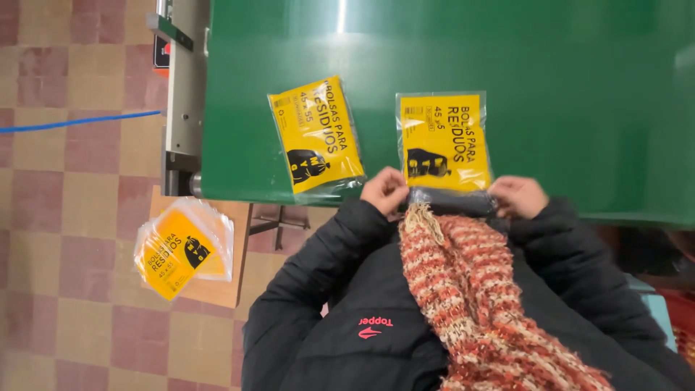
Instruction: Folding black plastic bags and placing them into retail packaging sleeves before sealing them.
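- The left hand [385, 190] and right hand [517, 195] each pinch a near corner of the yellow packet [443, 141], fingers closed on its clear film; it lies flat on the green surface [565, 80], at the near edge.
- Judged risk: slick film slips from the pinch; the packet slides off that edge.
- The second yellow packet [317, 135], just beside it, overhangs the same edge; a nudge could tip it.

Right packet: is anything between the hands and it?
Nothing visible: the left hand and right hand already grip the near edge of the right packet. The other packet lies apart on the green table.
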